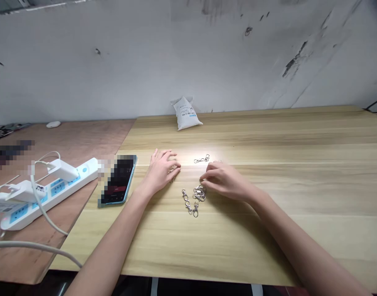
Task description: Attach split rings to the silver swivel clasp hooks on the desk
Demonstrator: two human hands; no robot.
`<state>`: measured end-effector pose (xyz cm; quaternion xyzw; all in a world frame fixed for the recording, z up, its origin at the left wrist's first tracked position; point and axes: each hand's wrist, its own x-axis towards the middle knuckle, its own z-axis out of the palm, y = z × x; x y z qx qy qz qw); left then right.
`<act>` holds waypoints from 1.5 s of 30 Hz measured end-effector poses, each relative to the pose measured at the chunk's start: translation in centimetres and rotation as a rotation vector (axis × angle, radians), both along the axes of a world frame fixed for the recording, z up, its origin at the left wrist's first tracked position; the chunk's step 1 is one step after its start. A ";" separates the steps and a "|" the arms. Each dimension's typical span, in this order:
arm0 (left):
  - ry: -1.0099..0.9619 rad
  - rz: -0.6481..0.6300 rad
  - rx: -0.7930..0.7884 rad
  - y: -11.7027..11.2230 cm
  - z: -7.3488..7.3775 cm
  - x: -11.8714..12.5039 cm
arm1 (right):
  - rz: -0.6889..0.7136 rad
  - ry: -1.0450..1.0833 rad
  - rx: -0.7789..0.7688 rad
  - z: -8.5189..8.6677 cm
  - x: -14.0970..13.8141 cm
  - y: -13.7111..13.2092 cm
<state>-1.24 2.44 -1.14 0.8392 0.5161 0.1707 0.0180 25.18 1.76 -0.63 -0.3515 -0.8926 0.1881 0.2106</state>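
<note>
My left hand (161,168) rests on the light wooden table (268,135), fingers curled loosely over a small metal keyring clasp (172,173) that peeks out under them. My right hand (222,180) lies palm down, its fingertips pinched together at the edge of a small pile of metal clasps (197,195). What sits in that pinch is too small to name. Another linked pair of clasps (202,159) lies apart, just beyond both hands in a bright patch of light.
A white bag (186,113) stands at the table's far edge against the wall. A phone in a blue case (118,180) lies left of my left hand. On the adjoining brown table sit a white power strip (46,191) with plugs and cables, and a white mouse (53,124).
</note>
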 end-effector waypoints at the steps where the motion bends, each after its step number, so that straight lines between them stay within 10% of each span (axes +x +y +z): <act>1: -0.003 0.001 0.002 0.0 0.0 0.1 | 0.028 -0.021 -0.008 0.2 -0.1 -0.3; 19: -0.173 -0.006 0.021 -0.3 0.5 1.2 | -0.013 -0.147 0.391 -0.8 -5.5 -3.2; 45: -0.221 -0.105 0.151 -1.2 0.8 2.6 | -0.253 0.152 0.292 -1.0 -2.3 -0.3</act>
